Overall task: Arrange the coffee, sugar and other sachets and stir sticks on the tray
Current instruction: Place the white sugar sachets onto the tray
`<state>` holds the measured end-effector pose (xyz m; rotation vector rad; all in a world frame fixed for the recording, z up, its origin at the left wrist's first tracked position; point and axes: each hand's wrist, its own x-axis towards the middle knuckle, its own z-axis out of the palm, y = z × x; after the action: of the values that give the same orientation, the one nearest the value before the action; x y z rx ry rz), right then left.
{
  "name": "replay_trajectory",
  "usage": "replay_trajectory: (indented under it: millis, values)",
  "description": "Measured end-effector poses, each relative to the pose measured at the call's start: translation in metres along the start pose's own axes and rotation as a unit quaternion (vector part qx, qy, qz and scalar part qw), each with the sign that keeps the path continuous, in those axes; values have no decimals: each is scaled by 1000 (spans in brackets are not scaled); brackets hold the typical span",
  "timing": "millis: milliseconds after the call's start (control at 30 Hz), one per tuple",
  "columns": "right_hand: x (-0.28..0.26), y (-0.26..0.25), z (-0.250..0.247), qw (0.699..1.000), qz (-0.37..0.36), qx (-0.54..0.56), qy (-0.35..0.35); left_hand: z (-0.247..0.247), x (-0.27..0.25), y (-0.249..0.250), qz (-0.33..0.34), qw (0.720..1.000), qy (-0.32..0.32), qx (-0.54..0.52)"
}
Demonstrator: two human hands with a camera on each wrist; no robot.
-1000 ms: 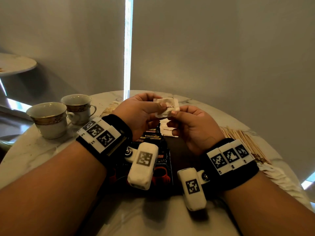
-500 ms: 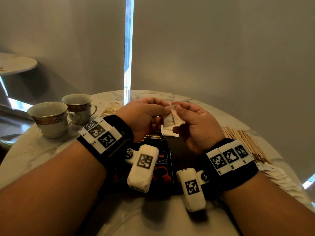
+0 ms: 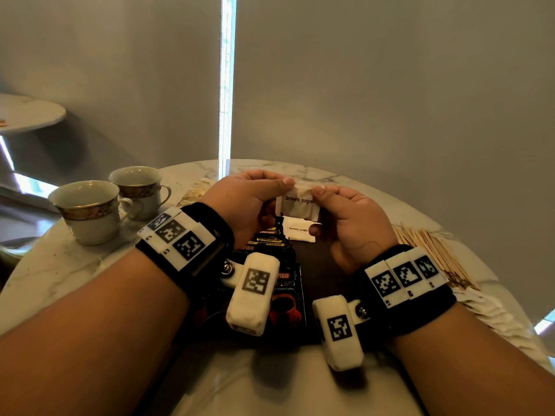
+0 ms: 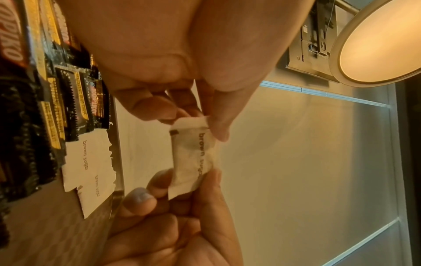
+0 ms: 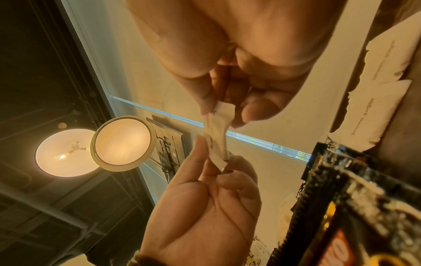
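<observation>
A white brown sugar sachet (image 3: pixel 298 204) is stretched flat between both hands above the far end of the dark tray (image 3: pixel 326 261). My left hand (image 3: pixel 283 187) pinches its left end and my right hand (image 3: pixel 315 193) pinches its right end. In the left wrist view the sachet (image 4: pixel 196 158) shows its printed face; in the right wrist view the sachet (image 5: pixel 216 138) is seen edge-on. Two more brown sugar sachets (image 3: pixel 298 232) lie on the tray below it. Black coffee sachets (image 3: pixel 285 283) lie overlapped in a row on the tray's left side.
Wooden stir sticks (image 3: pixel 435 259) lie in a heap on the marble table to the right of the tray, with pale sachets (image 3: pixel 495 319) nearer me. Two gold-rimmed cups (image 3: pixel 90 208) stand at the left. More sachets (image 3: pixel 195 190) lie behind my left hand.
The sachet between my hands was turned and folded edge-on half a second ago. It is now spread flat with its print facing me. The hands stayed over the tray's far end.
</observation>
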<state>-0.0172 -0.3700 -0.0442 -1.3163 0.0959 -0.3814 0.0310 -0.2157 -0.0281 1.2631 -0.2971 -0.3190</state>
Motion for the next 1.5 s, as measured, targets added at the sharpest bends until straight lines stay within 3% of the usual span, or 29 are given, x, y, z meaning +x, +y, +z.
replay_trajectory:
  millis: [367, 667, 967, 1167, 1500]
  values:
    - [2, -1, 5, 999, -13, 15, 44, 6, -3, 1, -4, 1000, 15, 2]
    - [3, -4, 1, 998, 5, 24, 55, -1, -5, 5, -28, 999, -32, 9]
    - [0, -3, -3, 1000, -6, 5, -14, -3, -3, 6, -14, 1000, -1, -13]
    - [5, -1, -8, 999, -32, -26, 9, -5, -2, 5, -40, 999, -33, -17]
    - [7, -4, -7, 998, -29, -38, 44, -8, 4, 1, -12, 1000, 15, 15]
